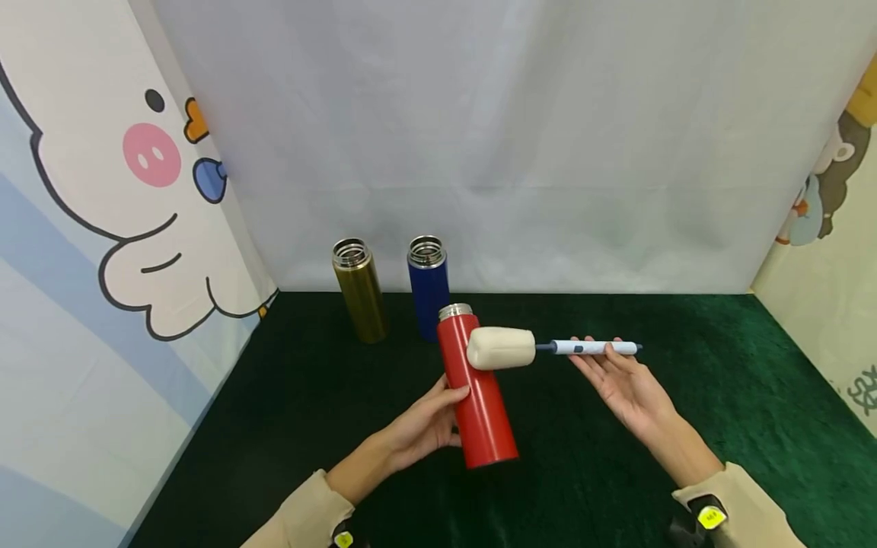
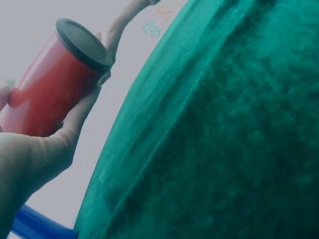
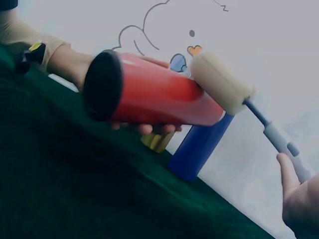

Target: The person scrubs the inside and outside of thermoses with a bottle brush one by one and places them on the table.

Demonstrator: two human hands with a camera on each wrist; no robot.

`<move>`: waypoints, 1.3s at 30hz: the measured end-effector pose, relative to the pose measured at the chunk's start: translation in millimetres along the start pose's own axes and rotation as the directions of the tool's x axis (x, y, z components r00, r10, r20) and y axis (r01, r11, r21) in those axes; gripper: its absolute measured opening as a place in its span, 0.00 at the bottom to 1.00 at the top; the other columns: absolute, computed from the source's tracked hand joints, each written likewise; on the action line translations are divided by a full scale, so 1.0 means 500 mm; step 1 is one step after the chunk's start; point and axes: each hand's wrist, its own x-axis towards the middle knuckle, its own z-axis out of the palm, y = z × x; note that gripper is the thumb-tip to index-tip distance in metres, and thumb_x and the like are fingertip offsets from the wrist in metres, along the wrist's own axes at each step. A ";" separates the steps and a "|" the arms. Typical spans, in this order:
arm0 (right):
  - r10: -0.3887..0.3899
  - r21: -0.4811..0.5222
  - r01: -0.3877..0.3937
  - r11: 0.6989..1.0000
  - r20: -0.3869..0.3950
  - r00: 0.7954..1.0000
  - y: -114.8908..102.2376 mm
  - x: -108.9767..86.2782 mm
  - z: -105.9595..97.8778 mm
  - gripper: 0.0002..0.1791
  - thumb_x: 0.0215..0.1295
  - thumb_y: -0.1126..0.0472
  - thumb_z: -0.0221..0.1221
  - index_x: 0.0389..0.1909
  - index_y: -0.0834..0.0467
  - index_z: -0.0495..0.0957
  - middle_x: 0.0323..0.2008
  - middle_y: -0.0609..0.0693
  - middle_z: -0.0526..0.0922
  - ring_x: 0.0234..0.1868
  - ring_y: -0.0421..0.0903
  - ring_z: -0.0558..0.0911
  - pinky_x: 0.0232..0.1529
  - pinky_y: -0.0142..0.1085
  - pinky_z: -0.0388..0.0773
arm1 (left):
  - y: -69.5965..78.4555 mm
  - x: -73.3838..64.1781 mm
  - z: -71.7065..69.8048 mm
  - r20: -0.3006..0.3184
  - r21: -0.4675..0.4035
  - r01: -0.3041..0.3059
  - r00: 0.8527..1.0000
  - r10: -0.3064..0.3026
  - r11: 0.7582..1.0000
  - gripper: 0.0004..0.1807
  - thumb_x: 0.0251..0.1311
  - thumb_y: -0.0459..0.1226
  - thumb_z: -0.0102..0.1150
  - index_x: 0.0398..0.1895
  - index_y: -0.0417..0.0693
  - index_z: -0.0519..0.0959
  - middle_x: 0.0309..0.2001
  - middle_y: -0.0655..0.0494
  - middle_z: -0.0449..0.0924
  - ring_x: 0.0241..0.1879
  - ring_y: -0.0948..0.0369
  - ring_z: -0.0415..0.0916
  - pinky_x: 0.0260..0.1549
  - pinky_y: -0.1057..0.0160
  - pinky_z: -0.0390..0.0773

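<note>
My left hand (image 1: 426,423) grips a red bottle (image 1: 485,411) around its middle, tilted, with its bare metal mouth up and away. The dark base of the red bottle (image 3: 103,85) faces the right wrist camera. In my right hand (image 1: 633,388) is a bottle brush, pinched by its white handle (image 1: 582,348) between thumb and fingers. Its cream sponge head (image 1: 503,348) lies sideways across the upper side of the red bottle, overlapping it in the head view. In the right wrist view the sponge head (image 3: 219,82) is right at the bottle's wall near the neck.
Behind the hands stand a gold bottle (image 1: 365,301) and a blue bottle (image 1: 429,293), both upright without lids. Dark green cloth (image 1: 582,464) covers the table. A pale curtain (image 1: 514,152) closes off the back, and printed cartoon panels (image 1: 82,304) flank the sides.
</note>
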 end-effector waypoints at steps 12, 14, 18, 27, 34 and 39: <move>0.045 -0.278 -0.049 0.959 -0.022 0.999 -0.005 -0.038 -0.031 0.14 0.83 0.62 0.40 0.60 0.47 0.69 0.55 0.55 0.83 0.59 0.51 0.84 0.62 0.44 0.81 | 0.006 0.000 0.000 -0.047 -0.084 -0.026 0.999 0.022 0.996 0.34 0.79 0.47 0.43 0.81 0.66 0.42 0.69 0.53 0.63 0.63 0.57 0.71 0.58 0.51 0.78; 0.042 -0.297 -0.046 0.954 -0.018 0.999 -0.007 -0.040 -0.034 0.14 0.83 0.62 0.40 0.60 0.46 0.68 0.55 0.54 0.83 0.59 0.50 0.84 0.61 0.43 0.81 | 0.007 0.001 -0.001 -0.045 -0.098 -0.030 0.999 0.026 0.995 0.33 0.79 0.48 0.42 0.81 0.63 0.43 0.69 0.53 0.63 0.64 0.57 0.70 0.59 0.51 0.78; 0.039 -0.297 -0.041 0.954 -0.015 0.999 -0.010 -0.040 -0.037 0.14 0.84 0.62 0.39 0.60 0.48 0.69 0.54 0.55 0.84 0.58 0.50 0.84 0.61 0.42 0.82 | 0.008 0.001 -0.005 -0.050 -0.094 -0.025 0.999 0.020 0.995 0.32 0.80 0.49 0.39 0.81 0.59 0.46 0.67 0.55 0.66 0.63 0.57 0.71 0.59 0.51 0.78; 0.025 -0.168 -0.032 0.985 -0.042 0.999 -0.008 -0.010 -0.013 0.08 0.82 0.64 0.42 0.49 0.57 0.70 0.54 0.59 0.82 0.58 0.54 0.84 0.65 0.45 0.79 | 0.008 0.000 -0.003 -0.059 -0.069 -0.017 0.998 0.013 0.997 0.33 0.80 0.48 0.41 0.79 0.57 0.42 0.67 0.53 0.71 0.58 0.57 0.79 0.57 0.51 0.81; 0.017 0.001 -0.017 1.000 -0.108 0.994 0.010 0.027 0.010 0.08 0.80 0.66 0.45 0.55 0.55 0.64 0.54 0.59 0.79 0.58 0.57 0.84 0.73 0.44 0.69 | 0.002 -0.003 0.009 -0.031 -0.001 -0.006 0.999 0.006 1.000 0.33 0.78 0.45 0.42 0.79 0.56 0.44 0.62 0.54 0.74 0.51 0.59 0.81 0.50 0.55 0.83; -0.040 0.102 0.057 0.993 -0.160 0.986 0.018 0.036 0.019 0.08 0.78 0.65 0.49 0.53 0.54 0.65 0.52 0.59 0.81 0.57 0.54 0.84 0.74 0.42 0.67 | -0.003 -0.008 0.014 -0.012 0.013 -0.015 1.000 0.015 1.000 0.31 0.77 0.43 0.44 0.78 0.53 0.48 0.57 0.56 0.78 0.48 0.60 0.82 0.46 0.56 0.84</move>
